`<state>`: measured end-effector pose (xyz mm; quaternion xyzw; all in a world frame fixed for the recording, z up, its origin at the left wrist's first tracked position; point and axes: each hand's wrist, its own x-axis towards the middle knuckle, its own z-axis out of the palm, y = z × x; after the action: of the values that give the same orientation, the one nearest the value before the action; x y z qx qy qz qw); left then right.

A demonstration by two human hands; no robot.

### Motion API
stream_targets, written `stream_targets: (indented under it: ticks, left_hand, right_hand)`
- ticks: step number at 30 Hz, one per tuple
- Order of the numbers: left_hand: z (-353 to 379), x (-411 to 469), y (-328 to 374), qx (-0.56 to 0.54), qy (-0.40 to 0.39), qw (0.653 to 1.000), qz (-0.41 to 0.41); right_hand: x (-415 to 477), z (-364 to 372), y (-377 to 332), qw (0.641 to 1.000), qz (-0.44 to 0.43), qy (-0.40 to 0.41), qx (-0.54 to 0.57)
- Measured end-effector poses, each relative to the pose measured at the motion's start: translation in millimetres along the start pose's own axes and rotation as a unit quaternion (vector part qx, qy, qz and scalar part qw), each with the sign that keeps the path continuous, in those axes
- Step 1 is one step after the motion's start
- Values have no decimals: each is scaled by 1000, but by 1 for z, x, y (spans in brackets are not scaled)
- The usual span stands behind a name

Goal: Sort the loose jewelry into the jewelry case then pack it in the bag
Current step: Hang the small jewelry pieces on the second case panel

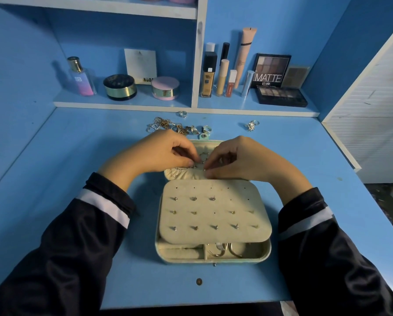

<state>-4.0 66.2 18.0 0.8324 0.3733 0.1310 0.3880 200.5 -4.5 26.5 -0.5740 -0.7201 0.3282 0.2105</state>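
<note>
A cream jewelry case [213, 256] lies open on the blue desk. Its earring panel [213, 213] holds several studs, and hoops lie in the front compartment [225, 252]. Over the case's lid pocket [186, 175], my left hand [166, 151] and my right hand [243, 156] meet, fingertips curled and pinching a thin silver chain [199, 164]. Loose jewelry lies behind the case: a pile of gold and silver chains [163, 124], several rings [200, 129], one ring [182, 114] by the shelf edge and a flower ring [251, 125]. No bag is in view.
A low shelf behind the desk carries a perfume bottle [80, 77], powder jars [120, 87], foundation and concealer tubes [223, 74] and eyeshadow palettes [280, 94]. A white cabinet [371, 124] stands at the right. A small round knob [199, 281] sits near the desk's front edge.
</note>
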Motion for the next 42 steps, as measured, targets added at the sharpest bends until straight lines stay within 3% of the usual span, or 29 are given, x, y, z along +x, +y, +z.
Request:
stream_targets:
  ticks: [13, 29, 35, 42]
  left_hand:
    - [0, 1, -1, -5, -12, 1000, -3]
    - [-1, 3, -3, 22, -35, 999, 3]
    - [0, 4, -4, 28, -26, 999, 9]
    - [10, 7, 0, 39, 12, 999, 14]
  right_hand:
    - [4, -3, 3, 998, 34, -4, -57]
    - [5, -2, 3, 998, 38, -22, -54]
    - [4, -7, 5, 998, 33, 12, -44]
    - [13, -5, 8, 990, -22, 119, 74]
